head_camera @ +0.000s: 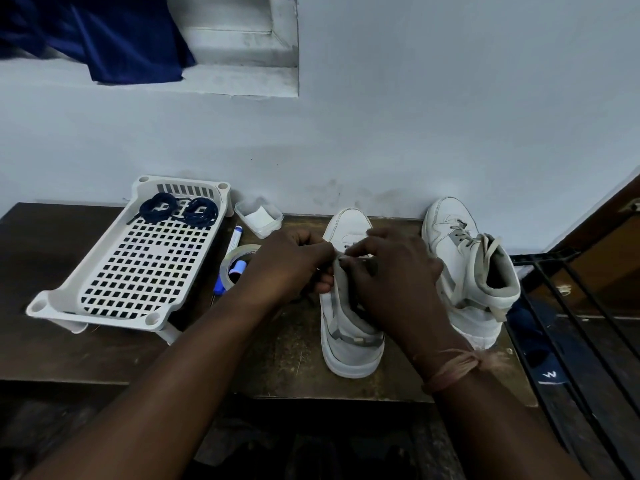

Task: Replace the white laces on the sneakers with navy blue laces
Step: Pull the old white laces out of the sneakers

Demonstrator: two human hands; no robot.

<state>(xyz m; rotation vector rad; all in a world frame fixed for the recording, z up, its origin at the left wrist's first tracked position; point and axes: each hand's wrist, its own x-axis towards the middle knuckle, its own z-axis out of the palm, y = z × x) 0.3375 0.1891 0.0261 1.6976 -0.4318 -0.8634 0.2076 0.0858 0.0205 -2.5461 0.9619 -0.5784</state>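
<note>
left hand (pixel 294 261): over the left side of the near sneaker's lace area, fingers curled in, fingertips pinching at something by the eyelets; what exactly is pinched is hidden by the knuckles.
right hand (pixel 391 271): on top of the same shoe's tongue and throat, fingers curled down, thumb and forefinger meeting the left hand's fingertips; looks like a pinch on a lace, too small to confirm.
near sneaker (pixel 349 327): white, on the table, toe towards the wall, heel towards the camera; lacing rows fully covered by both hands.
far sneaker (pixel 467 271): white, just right of the first, toe at the wall; white laces (pixel 460 233) visible in the eyelets, loose ends draped over the collar.
navy laces (pixel 178 209): two coiled bundles side by side at the far end of the white tray (pixel 128 271).
tray: perforated plastic, on the table's left half, tilted.
tape roll (pixel 239 261): between tray and left hand, partly behind the wrist.
marker (pixel 234 239): beside the tray, lower end hidden by the tape roll.
small container (pixel 259 216): clear plastic, by the wall, contents unclear.
table (pixel 284 358): dark wood, front edge in shadow.
blue cloth (pixel 104 32): top left on a ledge, cut off by the frame.
wrist thread (pixel 453 368): on the right wrist.
</note>
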